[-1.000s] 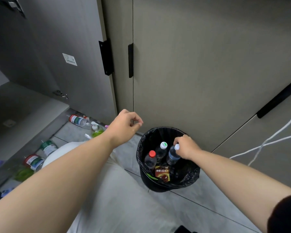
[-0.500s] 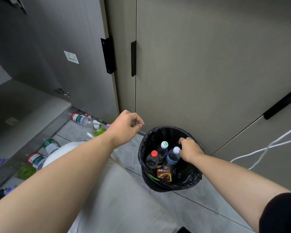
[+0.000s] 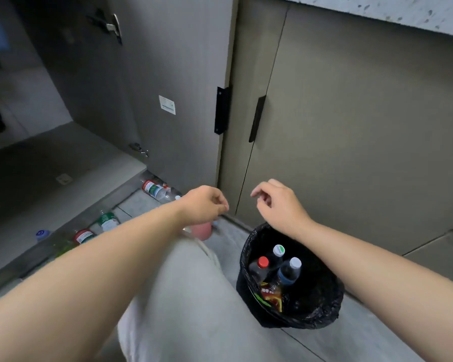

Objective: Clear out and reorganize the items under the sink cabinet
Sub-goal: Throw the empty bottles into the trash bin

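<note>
So my right hand [image 3: 277,205] is up out of the bin [image 3: 322,309] now. A second ago it was down on the white-capped bottle [image 3: 289,271]. Now it hangs above the bin's far rim with the fingers loosely curled and nothing in them. The view has tipped up too, so a strip of speckled counter [image 3: 403,11] shows at the top right corner.

My left hand [image 3: 204,205] is about where it was, out in front of the closed cabinet doors. Its fingers are slackly curled under, and I can't see anything in it.

In the bin, three bottles stand upright against the black liner. The white-capped one is nearest the middle, the red-capped bottle [image 3: 259,267] is to its left, and the green-capped bottle [image 3: 277,253] is behind those two. A red snack wrapper [image 3: 271,296] sits in front of them, on the near side.

The cabinet door [image 3: 173,74] on the left hangs open. More stuff lies on the tiles along the front edge of the cabinet floor [image 3: 63,158]: a red-labelled bottle [image 3: 154,190] on its side at the far end, a green-labelled bottle [image 3: 107,222] nearer to me, then another red-labelled one [image 3: 84,235]. There's a pink thing [image 3: 203,229] right under my left wrist, too blurred to tell what it is. My trouser leg [image 3: 188,296] fills the bottom middle.
</note>
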`<control>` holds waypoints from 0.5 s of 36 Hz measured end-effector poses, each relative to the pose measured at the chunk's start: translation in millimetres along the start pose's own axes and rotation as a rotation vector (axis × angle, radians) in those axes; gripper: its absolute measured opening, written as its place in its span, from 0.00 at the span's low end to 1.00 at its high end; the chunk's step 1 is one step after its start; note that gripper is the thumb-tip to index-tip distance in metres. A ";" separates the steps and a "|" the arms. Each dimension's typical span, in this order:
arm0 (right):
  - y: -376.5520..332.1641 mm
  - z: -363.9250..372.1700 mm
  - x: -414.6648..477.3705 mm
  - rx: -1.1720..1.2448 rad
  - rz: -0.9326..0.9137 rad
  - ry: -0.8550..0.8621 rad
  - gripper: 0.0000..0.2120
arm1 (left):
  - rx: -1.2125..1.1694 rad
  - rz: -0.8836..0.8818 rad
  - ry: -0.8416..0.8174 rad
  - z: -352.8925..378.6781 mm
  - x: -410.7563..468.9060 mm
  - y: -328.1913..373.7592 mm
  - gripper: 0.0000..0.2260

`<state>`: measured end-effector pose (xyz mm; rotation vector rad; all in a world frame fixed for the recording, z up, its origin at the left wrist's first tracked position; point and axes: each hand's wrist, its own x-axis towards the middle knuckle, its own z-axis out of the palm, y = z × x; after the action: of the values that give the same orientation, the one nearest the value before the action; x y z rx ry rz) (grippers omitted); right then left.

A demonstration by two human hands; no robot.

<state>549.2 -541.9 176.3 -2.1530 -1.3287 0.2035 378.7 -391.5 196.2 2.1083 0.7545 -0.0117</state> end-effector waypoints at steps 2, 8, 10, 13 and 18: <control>-25.9 10.6 16.9 0.042 -0.067 -0.039 0.11 | 0.006 -0.050 0.037 -26.9 -6.5 -21.7 0.03; -92.2 60.6 65.3 0.039 -0.205 -0.278 0.09 | -0.006 -0.329 0.123 -94.3 -40.8 -129.9 0.05; -109.1 83.8 80.9 0.004 -0.241 -0.369 0.08 | -0.007 -0.410 0.124 -108.8 -53.8 -168.4 0.06; -129.5 125.5 102.7 -0.068 -0.268 -0.543 0.08 | -0.024 -0.512 0.118 -123.0 -70.6 -218.4 0.06; -147.3 209.7 132.0 -0.167 -0.181 -0.933 0.11 | -0.051 -0.612 0.050 -135.9 -88.3 -279.4 0.05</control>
<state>412.9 -296.5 111.2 -2.1104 -2.0764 1.1615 127.1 -213.9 98.9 1.7617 1.3862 -0.2685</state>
